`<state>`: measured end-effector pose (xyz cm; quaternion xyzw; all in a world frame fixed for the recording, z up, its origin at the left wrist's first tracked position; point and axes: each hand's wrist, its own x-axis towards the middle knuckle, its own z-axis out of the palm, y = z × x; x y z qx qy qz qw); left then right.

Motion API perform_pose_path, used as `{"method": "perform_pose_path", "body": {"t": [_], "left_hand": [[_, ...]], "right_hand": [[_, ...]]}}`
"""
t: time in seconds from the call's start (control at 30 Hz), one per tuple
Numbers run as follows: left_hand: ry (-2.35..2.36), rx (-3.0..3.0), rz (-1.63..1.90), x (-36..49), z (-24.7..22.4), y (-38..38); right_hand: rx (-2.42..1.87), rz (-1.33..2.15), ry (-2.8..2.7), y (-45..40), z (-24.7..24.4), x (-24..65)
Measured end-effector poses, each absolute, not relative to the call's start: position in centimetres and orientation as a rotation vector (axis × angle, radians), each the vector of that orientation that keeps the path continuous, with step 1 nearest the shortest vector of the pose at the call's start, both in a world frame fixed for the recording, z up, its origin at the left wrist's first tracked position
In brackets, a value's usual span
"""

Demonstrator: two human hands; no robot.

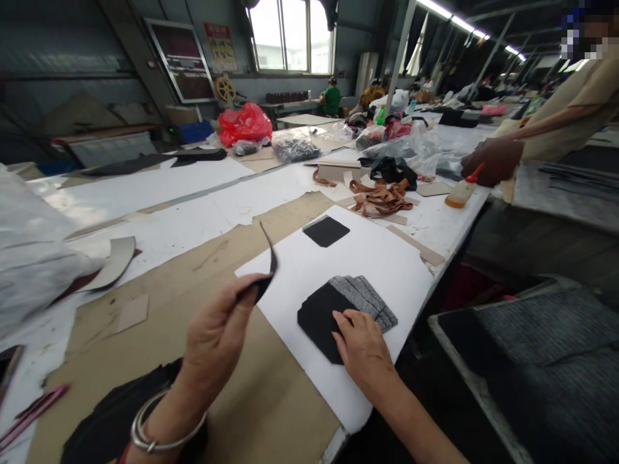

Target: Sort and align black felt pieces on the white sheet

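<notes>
My left hand (220, 332), a bangle on its wrist, pinches a thin black fabric piece (269, 274) raised edge-on above the table. Fingers of my right hand (362, 341) rest on a fanned stack of cut pieces (319, 316), black on top with grey ribbed strips showing behind. Whether those fingers grip the top piece is hard to make out. The stack lies on a white sheet (391, 258). Farther up the same sheet lies a single black piece (327, 231) with clipped corners. Beneath my left forearm is a heap of black cloth (120, 409).
Brown straps (382, 196) and a bottle with a red tip (461, 190) lie beyond the sheet. Pink-handled scissors (33, 415) sit at lower left. A person (570, 109) stands at right. Grey-black material (546, 361) is beside the table's right edge (435, 283).
</notes>
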<state>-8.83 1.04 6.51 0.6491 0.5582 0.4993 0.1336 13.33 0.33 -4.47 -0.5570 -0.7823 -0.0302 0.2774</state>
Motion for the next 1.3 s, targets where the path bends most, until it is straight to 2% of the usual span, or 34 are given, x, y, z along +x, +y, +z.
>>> {"method": "perform_pose_path", "body": {"t": [0.13, 0.27, 0.37, 0.47, 0.63, 0.7, 0.83, 0.97, 1.13, 1.3], "left_hand": [[1.027, 2.425, 0.803, -8.4, 2.7, -3.4], [1.008, 2.483, 0.427, -8.0, 0.3, -6.5], [1.035, 2.461, 0.339, -8.3, 0.7, -7.3], [1.031, 2.461, 0.258, -8.8, 1.7, -7.7], [1.059, 2.351, 0.239, -8.6, 3.2, -8.1], [1.157, 2.267, 0.317, -7.9, 2.9, -7.8], [1.442, 2.260, 0.482, -5.8, 0.0, -6.6], [1.625, 2.354, 0.468, -4.5, -3.1, -6.1], [1.639, 2.393, 0.460, -4.4, -3.8, -6.1], [1.659, 2.419, 0.442, -4.3, -3.6, -6.2]], "right_hand": [[-1.431, 0.193, -2.038, -0.9, -3.4, 14.3], [-1.521, 1.014, -1.597, -3.5, -2.4, 14.4], [-1.589, 1.226, -1.530, -4.8, -2.0, 13.7], [-1.641, 1.066, -1.678, -5.4, -2.1, 12.8], [-1.726, 0.347, -2.032, -6.2, -2.6, 11.5], [-1.698, 0.194, -2.095, -6.4, -2.6, 11.2], [-1.643, 0.128, -2.111, -6.5, -2.6, 10.8], [-1.628, 0.207, -2.008, -6.5, -3.0, 10.6], [-1.661, 0.326, -1.965, -6.6, -3.6, 10.8], [-1.562, 0.009, -2.122, -6.9, -3.6, 10.4]]}}
